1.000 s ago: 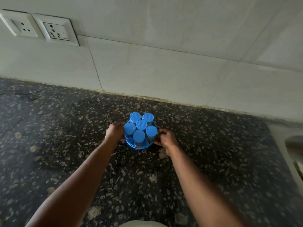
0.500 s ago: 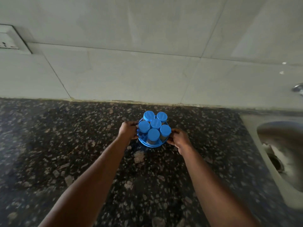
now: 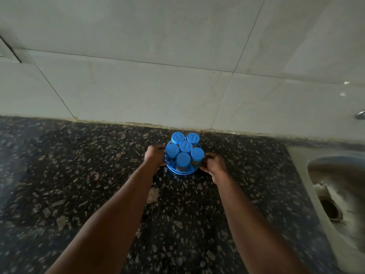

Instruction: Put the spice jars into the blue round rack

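The blue round rack (image 3: 178, 172) stands on the dark speckled granite counter (image 3: 83, 175), close to the tiled wall. Several spice jars with blue lids (image 3: 185, 146) stand upright in it, one in the centre and the others around it. My left hand (image 3: 155, 156) grips the rack's left side. My right hand (image 3: 214, 165) grips its right side. The jars' lower bodies are mostly hidden by the rack and my fingers.
A pale tiled wall (image 3: 177, 86) rises right behind the rack. A steel sink (image 3: 339, 186) with a drain sits at the right edge, and a tap tip (image 3: 360, 115) shows at the far right. A switch plate corner (image 3: 7, 50) is at the upper left.
The rack, held in both hands, has travelled right along the counter toward the sink and closer to the wall. The wall sockets have slid out of view at the left.
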Tool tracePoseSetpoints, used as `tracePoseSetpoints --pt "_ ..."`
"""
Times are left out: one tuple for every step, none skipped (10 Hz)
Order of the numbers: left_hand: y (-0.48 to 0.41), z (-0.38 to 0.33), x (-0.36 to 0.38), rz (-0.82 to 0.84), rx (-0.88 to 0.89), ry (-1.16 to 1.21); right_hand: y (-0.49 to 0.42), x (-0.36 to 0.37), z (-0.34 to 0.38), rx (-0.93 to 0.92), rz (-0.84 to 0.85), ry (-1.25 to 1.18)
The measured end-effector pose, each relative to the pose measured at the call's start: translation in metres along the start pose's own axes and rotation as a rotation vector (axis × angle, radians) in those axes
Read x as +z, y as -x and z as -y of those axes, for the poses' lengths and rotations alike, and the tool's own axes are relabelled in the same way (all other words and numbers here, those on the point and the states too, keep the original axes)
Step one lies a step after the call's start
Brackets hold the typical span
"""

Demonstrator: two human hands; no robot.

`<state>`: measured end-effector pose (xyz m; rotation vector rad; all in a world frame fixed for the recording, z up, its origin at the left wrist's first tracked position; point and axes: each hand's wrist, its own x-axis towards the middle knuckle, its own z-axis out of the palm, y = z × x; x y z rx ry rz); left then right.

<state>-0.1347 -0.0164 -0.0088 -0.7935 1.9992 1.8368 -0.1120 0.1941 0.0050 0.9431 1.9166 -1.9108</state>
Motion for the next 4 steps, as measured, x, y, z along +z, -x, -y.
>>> tracePoseSetpoints --pt "0.007 0.000 0.001 -0.006 0.006 0.009 -0.003 -0.001 -0.003 -0.009 -0.002 0.008" --pt "0.017 -0.002 -0.002 -0.053 0.049 -0.097 0.001 -0.002 -0.004 -0.030 -0.023 0.046" --pt "0.038 -0.003 -0.012 -0.103 0.124 -0.286 0.013 -0.003 -0.006 -0.098 -0.084 0.131" --pt "0.059 0.003 -0.023 -0.130 0.190 -0.296 0.025 -0.003 -0.013 -0.236 -0.175 0.238"
